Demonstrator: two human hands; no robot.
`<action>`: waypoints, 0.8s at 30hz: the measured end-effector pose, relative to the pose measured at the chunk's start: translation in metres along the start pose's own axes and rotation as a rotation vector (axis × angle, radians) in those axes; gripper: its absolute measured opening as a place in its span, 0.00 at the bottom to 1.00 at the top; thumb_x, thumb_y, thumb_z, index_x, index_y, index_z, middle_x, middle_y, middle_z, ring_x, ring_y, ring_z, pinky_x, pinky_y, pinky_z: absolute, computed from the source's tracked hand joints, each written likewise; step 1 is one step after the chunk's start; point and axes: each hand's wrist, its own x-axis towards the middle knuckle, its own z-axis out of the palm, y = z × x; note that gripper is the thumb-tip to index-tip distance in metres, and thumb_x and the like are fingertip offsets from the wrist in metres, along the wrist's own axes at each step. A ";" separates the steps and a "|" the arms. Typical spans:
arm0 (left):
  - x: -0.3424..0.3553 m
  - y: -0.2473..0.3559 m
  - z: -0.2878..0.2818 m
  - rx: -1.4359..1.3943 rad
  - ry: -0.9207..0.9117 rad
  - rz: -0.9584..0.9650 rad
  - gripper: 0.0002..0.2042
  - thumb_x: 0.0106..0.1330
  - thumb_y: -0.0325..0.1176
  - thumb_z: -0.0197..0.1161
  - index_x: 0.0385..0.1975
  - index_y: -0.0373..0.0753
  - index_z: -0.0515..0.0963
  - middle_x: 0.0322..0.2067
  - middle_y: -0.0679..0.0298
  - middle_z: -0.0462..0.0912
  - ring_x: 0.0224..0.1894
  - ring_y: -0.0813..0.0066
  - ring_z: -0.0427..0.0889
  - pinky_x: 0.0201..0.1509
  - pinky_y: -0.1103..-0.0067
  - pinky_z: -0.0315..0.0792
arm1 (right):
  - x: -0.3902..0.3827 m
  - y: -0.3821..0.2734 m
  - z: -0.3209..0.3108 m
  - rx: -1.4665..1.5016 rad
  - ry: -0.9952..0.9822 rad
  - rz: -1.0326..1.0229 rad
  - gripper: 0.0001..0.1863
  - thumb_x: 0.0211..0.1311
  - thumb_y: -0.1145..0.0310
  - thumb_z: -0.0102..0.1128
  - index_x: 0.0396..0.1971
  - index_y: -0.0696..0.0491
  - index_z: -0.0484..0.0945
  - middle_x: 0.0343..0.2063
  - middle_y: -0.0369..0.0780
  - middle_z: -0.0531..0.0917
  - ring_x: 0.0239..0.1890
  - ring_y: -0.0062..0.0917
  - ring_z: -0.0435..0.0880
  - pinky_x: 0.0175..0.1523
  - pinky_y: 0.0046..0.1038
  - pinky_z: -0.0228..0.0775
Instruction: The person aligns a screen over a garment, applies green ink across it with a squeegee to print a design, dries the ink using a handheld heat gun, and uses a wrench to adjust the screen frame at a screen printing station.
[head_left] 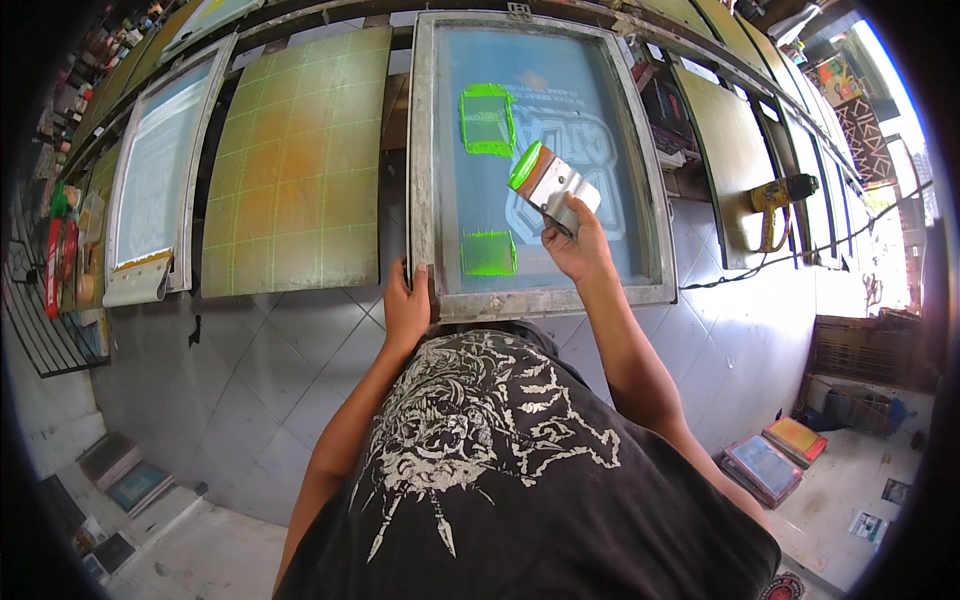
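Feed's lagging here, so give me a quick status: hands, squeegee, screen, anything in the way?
Left hand grips the screen frame at its near corner. Right hand holds the squeegee, green ink on its edge, above the mesh. Nothing blocking.

Grey metal-framed printing screen [540,160] w/ blue mesh, pale lettering, two neon-green ink patches. Wooden-handled squeegee [550,185]: light grey blade, neon-green edge. Olive-yellow flat pallet board [300,160] w/ green grid lines, orange-brown blotches. Yellow power drill [780,195]. Black T-shirt [500,480] w/ white spiky skull-type print. Grey tiled floor [250,380], diagonal grid.
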 end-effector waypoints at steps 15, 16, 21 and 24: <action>-0.001 -0.006 0.000 0.017 0.034 0.112 0.15 0.67 0.40 0.51 0.35 0.30 0.67 0.24 0.51 0.71 0.26 0.62 0.69 0.34 0.69 0.65 | -0.068 0.041 -0.012 0.406 -0.155 0.254 0.12 0.54 0.63 0.61 0.37 0.49 0.72 0.28 0.35 0.78 0.30 0.19 0.73 0.28 0.23 0.60; 0.000 -0.008 0.001 0.028 0.011 0.082 0.15 0.68 0.40 0.51 0.37 0.30 0.68 0.26 0.51 0.73 0.29 0.63 0.70 0.37 0.71 0.65 | -0.069 0.040 -0.015 0.384 -0.141 0.221 0.12 0.54 0.63 0.61 0.37 0.49 0.72 0.29 0.35 0.78 0.30 0.19 0.73 0.28 0.23 0.61; 0.000 -0.013 0.001 0.019 -0.027 -0.002 0.16 0.69 0.40 0.49 0.40 0.30 0.70 0.30 0.56 0.75 0.33 0.71 0.72 0.39 0.76 0.66 | -0.080 0.034 -0.023 0.200 -0.073 -0.068 0.14 0.54 0.63 0.61 0.38 0.51 0.71 0.33 0.36 0.77 0.31 0.22 0.74 0.30 0.25 0.64; 0.000 -0.018 0.001 -0.029 0.003 0.025 0.15 0.67 0.41 0.51 0.37 0.31 0.69 0.26 0.51 0.75 0.28 0.60 0.72 0.36 0.70 0.66 | -0.092 0.030 -0.018 -0.089 -0.093 -0.403 0.16 0.57 0.69 0.59 0.44 0.55 0.70 0.38 0.38 0.78 0.38 0.24 0.76 0.41 0.29 0.68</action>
